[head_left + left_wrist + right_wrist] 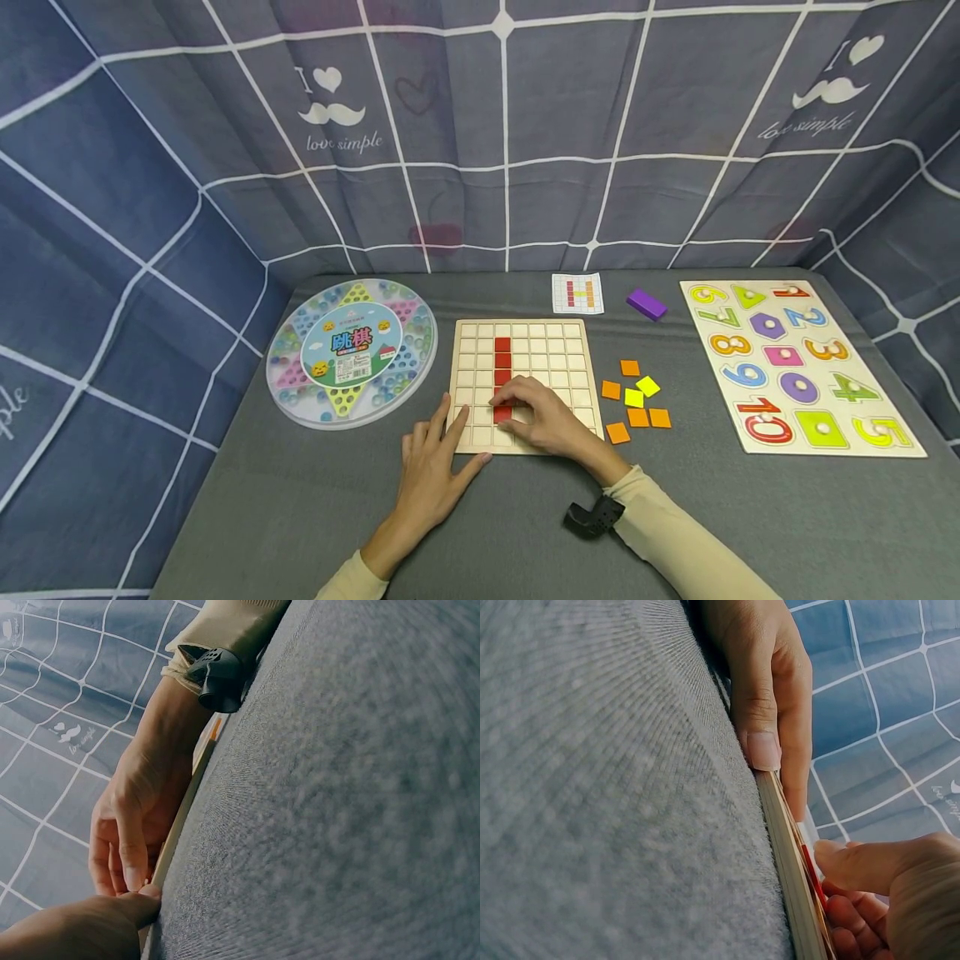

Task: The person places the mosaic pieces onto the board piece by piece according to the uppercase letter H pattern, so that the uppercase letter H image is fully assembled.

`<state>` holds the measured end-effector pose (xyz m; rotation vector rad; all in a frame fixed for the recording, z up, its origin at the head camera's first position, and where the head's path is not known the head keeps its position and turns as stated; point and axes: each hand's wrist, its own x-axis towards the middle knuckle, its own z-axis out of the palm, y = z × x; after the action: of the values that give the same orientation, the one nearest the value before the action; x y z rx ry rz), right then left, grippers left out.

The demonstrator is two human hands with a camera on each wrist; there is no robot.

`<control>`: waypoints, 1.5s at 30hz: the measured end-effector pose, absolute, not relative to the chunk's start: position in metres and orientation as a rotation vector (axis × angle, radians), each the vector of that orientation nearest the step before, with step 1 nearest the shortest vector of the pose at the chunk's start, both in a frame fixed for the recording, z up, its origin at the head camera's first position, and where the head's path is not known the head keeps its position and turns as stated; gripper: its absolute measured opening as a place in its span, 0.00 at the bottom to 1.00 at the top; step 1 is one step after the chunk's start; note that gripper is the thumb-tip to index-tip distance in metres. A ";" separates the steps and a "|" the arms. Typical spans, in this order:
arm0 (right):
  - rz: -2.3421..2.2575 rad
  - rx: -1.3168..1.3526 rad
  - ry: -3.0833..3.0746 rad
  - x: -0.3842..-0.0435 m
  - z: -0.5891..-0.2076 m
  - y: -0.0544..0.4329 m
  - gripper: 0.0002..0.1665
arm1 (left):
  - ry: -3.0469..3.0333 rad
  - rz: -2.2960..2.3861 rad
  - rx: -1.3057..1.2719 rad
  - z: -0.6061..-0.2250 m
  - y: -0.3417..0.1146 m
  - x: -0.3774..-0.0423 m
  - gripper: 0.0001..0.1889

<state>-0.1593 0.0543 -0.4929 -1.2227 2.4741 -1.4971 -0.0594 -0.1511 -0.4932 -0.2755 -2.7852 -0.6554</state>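
Observation:
A pale wooden grid board (555,360) lies on the grey cloth, with a column of red square tiles (502,360) in its cells. My right hand (543,417) is over the lower end of that column, thumb and curled fingertips around a red tile (503,414); part of the column is hidden under the fingers. In the right wrist view, the thumb (855,862) meets the edge of a red tile (810,871) at the board's surface. My left hand (429,475) spreads along the board's left front corner, fingers straight and thumb at the front edge.
Right of the board lie loose orange tiles (631,367) and yellow tiles (633,398). Behind are a pattern card (577,293) and a purple block (647,304). A round Chinese checkers box (420,379) stands left, a number puzzle board (757,390) far right.

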 end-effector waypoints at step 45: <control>-1.589 -1.250 2.656 -0.161 -0.483 0.121 0.16 | -2.776 -0.677 -0.273 -0.496 -0.150 -0.059 0.39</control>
<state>-0.1608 0.1212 -0.4830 -1.2504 2.6556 -1.5894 -0.0586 -0.1501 -0.4955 -0.2726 -2.7756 -0.6772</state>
